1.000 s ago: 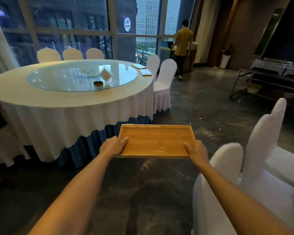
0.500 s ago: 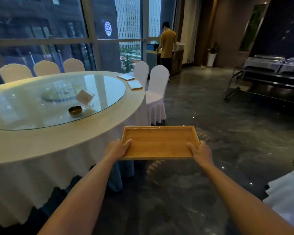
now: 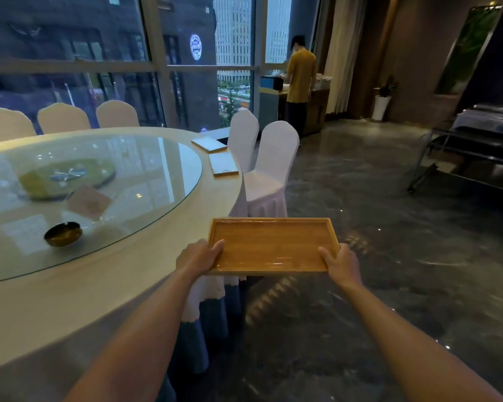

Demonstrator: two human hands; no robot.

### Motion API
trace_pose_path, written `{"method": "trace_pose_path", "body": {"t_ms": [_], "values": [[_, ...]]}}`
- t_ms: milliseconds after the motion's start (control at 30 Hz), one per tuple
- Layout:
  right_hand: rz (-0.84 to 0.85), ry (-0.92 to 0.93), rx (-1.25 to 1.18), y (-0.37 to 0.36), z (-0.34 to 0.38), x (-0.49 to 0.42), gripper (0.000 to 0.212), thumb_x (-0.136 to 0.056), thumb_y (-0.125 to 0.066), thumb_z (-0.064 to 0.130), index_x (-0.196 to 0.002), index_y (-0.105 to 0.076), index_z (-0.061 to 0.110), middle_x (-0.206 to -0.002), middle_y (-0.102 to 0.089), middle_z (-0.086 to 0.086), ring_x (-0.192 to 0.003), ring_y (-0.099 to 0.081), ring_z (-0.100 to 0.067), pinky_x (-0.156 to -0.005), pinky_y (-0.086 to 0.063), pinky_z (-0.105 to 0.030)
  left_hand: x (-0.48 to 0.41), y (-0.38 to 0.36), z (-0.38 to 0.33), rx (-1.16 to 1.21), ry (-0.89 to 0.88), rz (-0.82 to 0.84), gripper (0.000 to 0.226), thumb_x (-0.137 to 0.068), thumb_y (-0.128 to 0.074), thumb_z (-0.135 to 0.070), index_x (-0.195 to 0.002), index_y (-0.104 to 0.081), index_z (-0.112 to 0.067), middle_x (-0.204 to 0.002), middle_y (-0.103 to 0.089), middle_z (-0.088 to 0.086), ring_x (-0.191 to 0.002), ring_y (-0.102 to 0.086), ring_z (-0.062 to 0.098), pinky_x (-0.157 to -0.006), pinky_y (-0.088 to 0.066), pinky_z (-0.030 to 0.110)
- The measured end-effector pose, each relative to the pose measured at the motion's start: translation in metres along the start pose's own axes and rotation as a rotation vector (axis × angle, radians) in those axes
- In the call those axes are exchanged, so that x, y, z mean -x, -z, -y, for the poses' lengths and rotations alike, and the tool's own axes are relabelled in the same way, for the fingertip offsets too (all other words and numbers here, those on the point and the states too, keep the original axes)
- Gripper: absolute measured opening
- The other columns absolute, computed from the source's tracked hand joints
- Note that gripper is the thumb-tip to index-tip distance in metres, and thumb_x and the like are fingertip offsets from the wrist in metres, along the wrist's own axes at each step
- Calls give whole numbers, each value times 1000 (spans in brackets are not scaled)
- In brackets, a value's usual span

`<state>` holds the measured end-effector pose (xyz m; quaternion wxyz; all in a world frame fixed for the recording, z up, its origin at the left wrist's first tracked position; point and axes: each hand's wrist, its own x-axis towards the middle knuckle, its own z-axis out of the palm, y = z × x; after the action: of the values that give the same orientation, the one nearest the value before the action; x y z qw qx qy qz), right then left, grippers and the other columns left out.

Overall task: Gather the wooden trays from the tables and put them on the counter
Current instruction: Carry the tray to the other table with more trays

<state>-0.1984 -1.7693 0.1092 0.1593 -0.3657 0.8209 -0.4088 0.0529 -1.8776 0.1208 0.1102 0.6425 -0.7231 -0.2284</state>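
We carry one wooden tray (image 3: pixel 273 245) level in front of us, held out over the edge of the round bench (image 3: pixel 105 291) and the dark polished floor (image 3: pixel 389 256). Our left hand (image 3: pixel 196 258) clamps the tray's near left corner, thumb lying over the rim and the other fingers hidden beneath; our right hand (image 3: pixel 341 265) does the same at the near right corner. The tray is empty and seems wrapped in clear film, judging by the sheen along its front edge.

Compared with a second ago, the bench has swung in close on our left and the white-covered chairs that stood at our right have dropped out of sight, so we have walked forward along its rim. The grip on the tray has not altered.

Two more flat trays (image 3: pixel 223 164) lie near the far edge of the bench, just beside a pair of covered chairs (image 3: pixel 269 169), and they now sit much nearer to us. Beyond them a person in a yellow shirt (image 3: pixel 301 79) stands at a counter (image 3: pixel 317 105) by the window.

We judge that we are heading either for those two trays or for the counter; which comes first we cannot tell. Collection is clearly unfinished while they remain there.
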Motion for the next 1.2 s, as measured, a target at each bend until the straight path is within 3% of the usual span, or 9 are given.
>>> {"method": "trace_pose_path", "body": {"t_ms": [200,367,667,933,1067,1200], "values": [[28,6,-7,-42,3,-134,44,-89,-57,26,-115,-49,-8,-119,-57,-28,-111,-53,-38,-78,-38,-32,-127,-27,-36,-25,29,-2,61,-94,-30,-54,-118,-55,-3,-112,-66,14,-100,-63,30,-87,-49,39],[49,5,22,-88,16,-257,44,-89,-58,27,-113,-50,-9,-118,-57,-29,-111,-54,-39,-86,-41,-39,-251,-46,-61,-36,52,23,62,-93,-30,-55,-117,-57,-5,-114,-66,15,-103,-62,31,-84,-47,38],[119,67,36,-153,81,-459,45,-89,-57,27,-117,-48,-6,-121,-53,-27,-112,-52,-38,-91,-42,-41,-440,-33,-110,32,173,-3,62,-95,-28,-51,-122,-53,0,-125,-59,23,-116,-55,37,-92,-43,39],[308,145,111,-233,94,-610,47,-89,-55,28,-119,-49,-8,-123,-53,-29,-114,-51,-40,-91,-40,-40,-551,-59,-121,49,375,-6,63,-96,-25,-51,-118,-56,-1,-123,-61,21,-113,-57,36,-91,-44,39],[433,222,114,-271,101,-685,45,-90,-54,28,-120,-49,-5,-122,-54,-25,-111,-52,-36,-79,-37,-33,-607,-76,-131,97,533,-53,67,-95,-22,-54,-113,-61,-2,-119,-63,20,-110,-58,37,-91,-44,39],[568,309,127,-297,120,-764,45,-91,-53,28,-122,-47,-4,-126,-51,-25,-115,-49,-36,-88,-39,-35,-656,-87,-157,136,669,-141,65,-96,-22,-51,-114,-61,-2,-120,-62,21,-111,-57,37,-91,-44,39]]}}
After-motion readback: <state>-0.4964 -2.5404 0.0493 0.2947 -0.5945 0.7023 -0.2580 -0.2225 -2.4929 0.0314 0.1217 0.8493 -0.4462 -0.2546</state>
